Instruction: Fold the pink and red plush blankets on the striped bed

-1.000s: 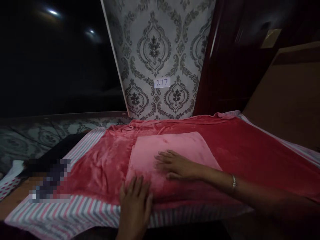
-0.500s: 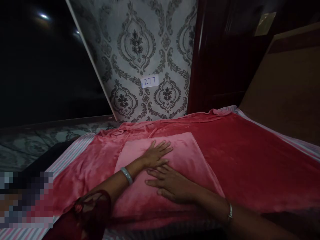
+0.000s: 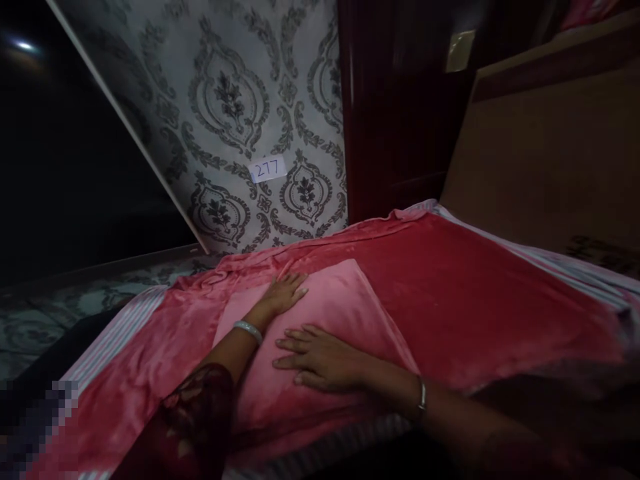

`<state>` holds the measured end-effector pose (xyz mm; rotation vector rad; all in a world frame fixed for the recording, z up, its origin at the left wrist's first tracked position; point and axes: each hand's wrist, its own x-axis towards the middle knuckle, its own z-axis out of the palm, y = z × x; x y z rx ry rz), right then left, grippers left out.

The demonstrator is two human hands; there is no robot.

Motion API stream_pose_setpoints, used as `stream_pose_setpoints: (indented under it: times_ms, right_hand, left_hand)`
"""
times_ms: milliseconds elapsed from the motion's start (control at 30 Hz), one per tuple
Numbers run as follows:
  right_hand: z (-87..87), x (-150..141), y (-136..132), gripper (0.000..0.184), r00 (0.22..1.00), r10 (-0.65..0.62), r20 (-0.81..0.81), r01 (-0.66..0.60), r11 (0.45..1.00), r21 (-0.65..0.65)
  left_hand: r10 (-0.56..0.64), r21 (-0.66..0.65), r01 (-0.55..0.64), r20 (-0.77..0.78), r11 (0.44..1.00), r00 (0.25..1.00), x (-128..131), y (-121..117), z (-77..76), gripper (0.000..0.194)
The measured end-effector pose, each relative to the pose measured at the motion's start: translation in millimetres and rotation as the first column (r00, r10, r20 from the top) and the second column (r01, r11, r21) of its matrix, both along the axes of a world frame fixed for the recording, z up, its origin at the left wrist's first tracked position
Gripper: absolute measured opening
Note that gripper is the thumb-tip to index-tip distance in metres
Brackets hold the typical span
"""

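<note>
Our pink cloth (image 3: 343,310) lies on the red blanket (image 3: 475,293), beneath both our hands: left hand (image 3: 283,293) by its eleven o'clock edge, right hand (image 3: 320,360) near its middle, fingers spread apart. Bare blanket stretches toward three o'clock, reaching a striped edge (image 3: 550,261); the patterned wall (image 3: 230,107) stands toward twelve.

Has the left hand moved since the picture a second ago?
Yes. The left hand has moved forward, closer to the "277" label, from the near side of the pale pink cloth to its far side.
</note>
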<state>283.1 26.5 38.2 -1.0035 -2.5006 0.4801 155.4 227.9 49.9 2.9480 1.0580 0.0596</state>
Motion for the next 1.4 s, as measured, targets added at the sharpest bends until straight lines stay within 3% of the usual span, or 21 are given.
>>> stream_pose_setpoints:
  times_ms: [100,233,333,467,567,667,800,967,1067,1133,1200,1267,1333,1400]
  right_hand:
    - [12.2,21.2,-12.5,0.048,0.995,-0.095,0.004,0.095,0.995,0.021]
    - [13.4,56.6,-41.7,0.050,0.985,-0.174,0.013,0.173,0.985,0.017]
    - [3.1,67.6,-57.2,0.053,0.981,-0.192,0.027,0.192,0.981,-0.010]
    - [-7.3,65.8,-59.4,0.053,0.980,-0.201,-0.002,0.201,0.978,-0.055]
    - [-9.6,65.8,-56.7,0.053,0.979,-0.201,-0.021,0.199,0.978,-0.071]
    - [-9.3,68.8,-56.7,0.053,0.979,-0.200,-0.037,0.196,0.976,-0.096]
    - [-7.9,71.1,-58.0,0.054,0.977,-0.205,-0.055,0.198,0.973,-0.117]
    - [-9.7,69.8,-55.1,0.053,0.977,-0.208,-0.038,0.203,0.974,-0.095]
    - [-12.8,69.5,-51.5,0.052,0.979,-0.201,-0.006,0.201,0.977,-0.067]
    - [-13.4,69.7,-50.0,0.052,0.980,-0.198,0.016,0.198,0.979,-0.039]
    - [-11.3,69.8,-50.9,0.053,0.980,-0.198,0.034,0.199,0.980,-0.011]
    - [-7.2,69.2,-55.4,0.053,0.975,-0.219,0.045,0.218,0.976,0.018]
    - [-4.0,67.3,-63.7,0.055,0.972,-0.228,0.050,0.225,0.973,0.050]
    - [-5.1,64.4,-73.9,0.057,0.973,-0.224,0.050,0.221,0.973,0.062]
  left_hand:
    - [-0.148,0.040,0.148,-0.004,0.988,0.989,12.8,-22.3,13.8,0.059]
    - [-0.471,-0.081,0.471,0.015,0.879,0.882,39.5,-57.4,17.6,0.054]
    - [-0.522,-0.149,0.520,0.028,0.841,0.853,63.7,-66.5,14.5,0.055]
    - [-0.577,-0.135,0.572,0.002,0.809,0.817,98.9,-51.5,8.8,0.065]
    - [-0.531,-0.146,0.528,0.020,0.837,0.847,124.2,-30.1,1.9,0.070]
    - [-0.431,-0.238,0.436,0.075,0.868,0.899,145.4,-8.0,-6.4,0.071]
    - [-0.297,-0.301,0.299,0.055,0.906,0.953,162.0,11.6,-15.2,0.066]
    - [-0.105,-0.118,0.104,0.005,0.987,0.995,166.5,8.5,-15.9,0.059]
    - [-0.023,-0.019,0.024,0.059,1.000,0.998,166.5,-3.3,-3.6,0.059]
    - [-0.032,0.044,0.027,0.105,0.999,0.994,164.1,-13.1,10.2,0.058]
    - [-0.129,0.081,0.118,0.150,0.990,0.980,156.5,-26.1,24.3,0.057]
    - [-0.317,0.046,0.314,0.163,0.948,0.934,141.9,-44.9,34.0,0.055]
    - [-0.516,-0.072,0.529,0.144,0.845,0.844,121.7,-69.6,36.0,0.053]
    - [-0.645,-0.202,0.653,0.113,0.729,0.755,100.6,-95.5,29.8,0.053]
